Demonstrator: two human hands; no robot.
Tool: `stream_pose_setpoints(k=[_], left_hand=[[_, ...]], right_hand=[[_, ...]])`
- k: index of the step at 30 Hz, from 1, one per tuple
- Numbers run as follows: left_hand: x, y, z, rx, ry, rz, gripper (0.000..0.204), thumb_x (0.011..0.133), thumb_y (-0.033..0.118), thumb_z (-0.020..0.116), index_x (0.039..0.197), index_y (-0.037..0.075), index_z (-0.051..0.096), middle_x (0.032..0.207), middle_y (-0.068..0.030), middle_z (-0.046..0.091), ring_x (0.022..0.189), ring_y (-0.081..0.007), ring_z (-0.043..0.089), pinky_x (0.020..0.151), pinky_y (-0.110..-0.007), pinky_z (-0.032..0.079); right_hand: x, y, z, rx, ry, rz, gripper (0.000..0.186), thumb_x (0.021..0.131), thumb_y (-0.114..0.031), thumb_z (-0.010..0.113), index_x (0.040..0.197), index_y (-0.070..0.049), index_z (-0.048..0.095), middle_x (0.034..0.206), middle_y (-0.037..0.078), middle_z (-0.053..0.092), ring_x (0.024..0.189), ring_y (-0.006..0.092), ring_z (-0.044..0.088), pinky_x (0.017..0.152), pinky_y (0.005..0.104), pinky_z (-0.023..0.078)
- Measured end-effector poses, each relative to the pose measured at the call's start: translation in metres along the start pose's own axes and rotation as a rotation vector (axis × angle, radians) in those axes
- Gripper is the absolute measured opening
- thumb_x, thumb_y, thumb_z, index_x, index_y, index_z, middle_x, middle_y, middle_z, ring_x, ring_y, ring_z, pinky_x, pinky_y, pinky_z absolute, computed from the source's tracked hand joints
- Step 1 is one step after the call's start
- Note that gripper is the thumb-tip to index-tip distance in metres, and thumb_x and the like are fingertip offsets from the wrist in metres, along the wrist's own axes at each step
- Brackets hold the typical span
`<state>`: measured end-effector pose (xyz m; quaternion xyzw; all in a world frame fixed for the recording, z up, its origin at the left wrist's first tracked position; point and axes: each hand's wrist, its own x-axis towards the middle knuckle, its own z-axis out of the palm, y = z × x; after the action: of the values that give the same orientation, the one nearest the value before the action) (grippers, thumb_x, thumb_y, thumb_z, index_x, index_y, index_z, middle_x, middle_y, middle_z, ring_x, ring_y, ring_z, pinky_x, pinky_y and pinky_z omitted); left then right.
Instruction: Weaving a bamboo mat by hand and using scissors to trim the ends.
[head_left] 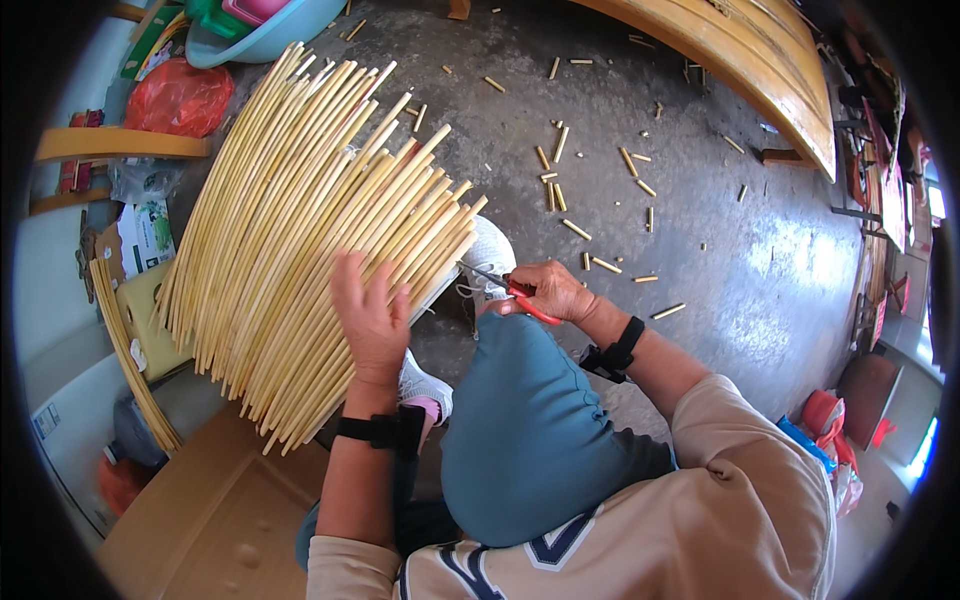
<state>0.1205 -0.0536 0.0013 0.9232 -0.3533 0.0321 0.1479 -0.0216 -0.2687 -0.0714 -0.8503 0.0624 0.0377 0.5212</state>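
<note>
A wide row of pale yellow stalks (290, 220), like reeds or thin canes, lies side by side in front of me, their ends uneven. Over the near right part of the row is my left hand (370, 325), fingers spread and holding nothing; whether it touches the stalks I cannot tell. My right hand (555, 288) is closed round red-handled scissors (522, 292). Their dark blades point left, at the right-hand ends of the stalks, just above my white shoe (492, 245). How the stalks are joined, if at all, does not show.
Short cut stalk pieces (575, 230) are scattered over the grey floor (790, 260). A curved wooden bench (740, 60) stands at the far right. Behind the stalks are a red plastic bag (180, 98) and a blue basin (270, 40). More stalks (135, 360) lean at the left.
</note>
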Motion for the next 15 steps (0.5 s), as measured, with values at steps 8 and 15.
stream_pose_setpoints(k=[8, 15], left_hand=[[0.011, 0.037, 0.028, -0.286, 0.138, 0.075, 0.026, 0.063, 0.013, 0.073, 0.083, 0.009, 0.057, 0.098, -0.0067, 0.051, 0.099, -0.0290, 0.047, 0.085, -0.043, 0.036], [0.008, 0.042, 0.034, -0.297, 0.220, 0.074, 0.024, 0.064, 0.011, 0.072, 0.082, 0.010, 0.057, 0.099, -0.0062, 0.051, 0.100, -0.0281, 0.047, 0.085, -0.043, 0.035]], right_hand=[[-0.001, -0.003, 0.002, 0.024, -0.014, 0.021, 0.048, 0.071, -0.050, 0.067, 0.070, -0.004, 0.055, 0.064, 0.012, 0.056, 0.060, 0.0317, 0.057, 0.056, 0.0375, 0.045], [-0.001, -0.009, 0.002, -0.025, -0.040, 0.023, 0.045, 0.074, -0.048, 0.065, 0.074, -0.004, 0.054, 0.068, 0.014, 0.057, 0.065, 0.0328, 0.058, 0.058, 0.0382, 0.045]])
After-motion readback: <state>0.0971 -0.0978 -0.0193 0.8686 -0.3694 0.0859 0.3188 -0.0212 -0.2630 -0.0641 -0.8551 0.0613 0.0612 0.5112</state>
